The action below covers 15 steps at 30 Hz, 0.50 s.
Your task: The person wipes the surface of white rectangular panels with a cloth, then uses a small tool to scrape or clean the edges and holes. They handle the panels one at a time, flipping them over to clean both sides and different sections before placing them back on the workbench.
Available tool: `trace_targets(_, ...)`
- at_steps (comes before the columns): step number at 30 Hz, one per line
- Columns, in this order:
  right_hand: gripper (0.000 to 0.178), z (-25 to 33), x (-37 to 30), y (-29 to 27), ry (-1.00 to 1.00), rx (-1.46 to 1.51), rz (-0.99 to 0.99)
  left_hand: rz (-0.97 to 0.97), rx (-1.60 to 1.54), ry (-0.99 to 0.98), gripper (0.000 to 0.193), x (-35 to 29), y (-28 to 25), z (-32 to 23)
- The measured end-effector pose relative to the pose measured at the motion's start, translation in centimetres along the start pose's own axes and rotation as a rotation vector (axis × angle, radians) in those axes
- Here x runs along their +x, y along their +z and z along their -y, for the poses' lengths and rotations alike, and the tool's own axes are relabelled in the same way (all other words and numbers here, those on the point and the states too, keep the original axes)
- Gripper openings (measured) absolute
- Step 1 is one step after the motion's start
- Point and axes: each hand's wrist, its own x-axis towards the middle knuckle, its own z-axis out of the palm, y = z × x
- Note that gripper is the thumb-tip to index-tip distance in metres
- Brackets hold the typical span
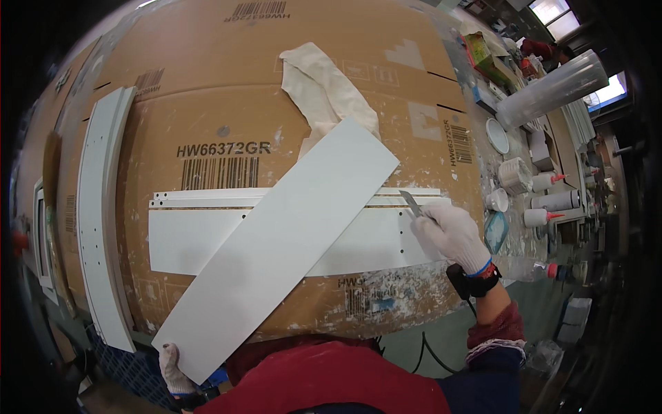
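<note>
A long white board [283,241] lies slantwise across the middle. My left hand [172,369], in a white knitted glove, grips its near left corner. Underneath it, crosswise, is another white panel [189,238] with small dark holes and narrow strips along its far edge. My gloved right hand [454,233] is closed around a scraper [409,202], whose metal blade points up and left near the slanted board's right edge. Whether the blade touches anything is unclear. A crumpled cream cloth [331,90] lies by the board's far end.
Paint-spotted cardboard [276,165] covers the worktable. Long white boards [103,221] lie along the left side. At the right are a clear plastic roll [552,90], a white tub [515,176], red-tipped bottles [541,217] and a clear bottle [527,269]. Another person [541,50] is at the far right.
</note>
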Motion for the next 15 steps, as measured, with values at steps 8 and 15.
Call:
trace_targets(8,0.012,6.5,7.1,3.7,-0.448,-0.192,-0.086,-0.107,0.007,0.045,0.030,0.1,0.2,0.4)
trace_targets(15,0.013,5.3,9.2,2.1,-0.185,-0.127,-0.123,-0.248,0.008,0.073,0.025,-1.0,3.8,-0.3)
